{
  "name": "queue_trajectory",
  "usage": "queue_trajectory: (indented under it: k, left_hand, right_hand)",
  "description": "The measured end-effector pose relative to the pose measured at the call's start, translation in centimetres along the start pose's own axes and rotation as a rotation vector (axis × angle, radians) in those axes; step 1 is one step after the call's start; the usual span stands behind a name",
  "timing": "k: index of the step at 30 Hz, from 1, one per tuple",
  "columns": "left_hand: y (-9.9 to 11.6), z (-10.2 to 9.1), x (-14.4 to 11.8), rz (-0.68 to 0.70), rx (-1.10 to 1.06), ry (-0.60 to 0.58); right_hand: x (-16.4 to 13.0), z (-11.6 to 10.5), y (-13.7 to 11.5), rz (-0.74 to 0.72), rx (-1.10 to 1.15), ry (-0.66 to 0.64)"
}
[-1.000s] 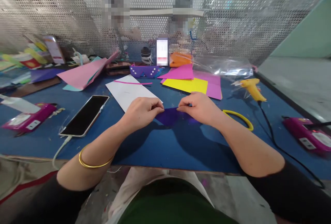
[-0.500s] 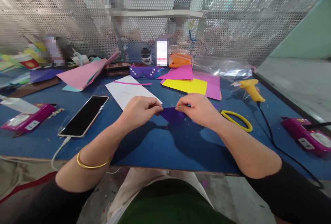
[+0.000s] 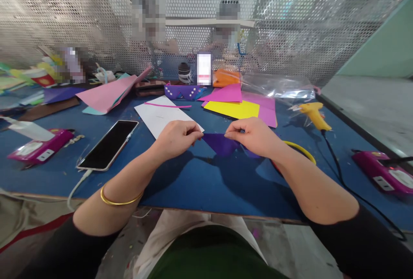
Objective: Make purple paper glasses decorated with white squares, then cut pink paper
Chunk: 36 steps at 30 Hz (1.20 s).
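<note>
A dark purple sheet cut-out (image 3: 221, 145), shaped like a pair of glasses, is stretched between my hands above the blue table. My left hand (image 3: 179, 138) pinches its upper left corner between thumb and fingertips. Its top edge is pinched by my right hand (image 3: 250, 136), which hides part of the piece; more purple shows below that palm. Behind my hands stands a finished-looking pair of purple glasses (image 3: 182, 93) with small white squares on it. A yellow-handled tool (image 3: 303, 151), probably scissors, lies partly hidden under my right forearm.
A white sheet (image 3: 158, 118) with a pink strip, yellow paper (image 3: 232, 109) and pink sheets (image 3: 108, 94) lie behind. A phone (image 3: 108, 145) charges at left beside a magenta power strip (image 3: 41, 148). A yellow glue gun (image 3: 314, 115) and another magenta strip (image 3: 382, 173) are at right.
My right hand has shifted slightly right along the cut-out's top edge, and more of its right part shows below the palm. My left hand keeps its pinch. The view has moved slightly.
</note>
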<state>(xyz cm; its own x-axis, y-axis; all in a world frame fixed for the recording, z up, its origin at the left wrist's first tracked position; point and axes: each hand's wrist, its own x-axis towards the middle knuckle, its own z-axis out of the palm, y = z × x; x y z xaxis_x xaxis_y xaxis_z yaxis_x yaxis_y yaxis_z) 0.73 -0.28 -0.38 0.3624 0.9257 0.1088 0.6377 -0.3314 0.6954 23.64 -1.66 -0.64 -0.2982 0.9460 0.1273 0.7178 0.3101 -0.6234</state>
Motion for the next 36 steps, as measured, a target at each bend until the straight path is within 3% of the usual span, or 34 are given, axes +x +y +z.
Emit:
queue_trajectory:
  k: [4,11,18,24,30,36]
  left_hand:
    - [0.0,0.2,0.1,-0.046,-0.100,0.057]
    - [-0.5,-0.2,0.3,-0.163,-0.544,0.069]
    - [-0.2,1.3,0.1,-0.274,-0.858,0.105]
    - [0.0,2.4,-0.1,-0.307,-0.857,0.183]
    - [-0.2,2.5,-0.1,-0.324,-0.805,0.233]
    - [0.0,2.8,0.2,-0.349,-0.861,0.190]
  right_hand:
    - [0.0,-0.1,-0.1,0.005,0.013,0.001]
    - [0.0,-1.0,0.5,0.016,0.090,0.054]
    - [0.0,-0.4,0.1,0.048,0.150,0.098]
    - [-0.3,0.8,-0.8,0.047,0.125,0.123]
    - [-0.5,1.4,-1.3,-0.063,0.044,0.188]
    - [-0.5,1.6,-1.2,-0.163,-0.030,0.273]
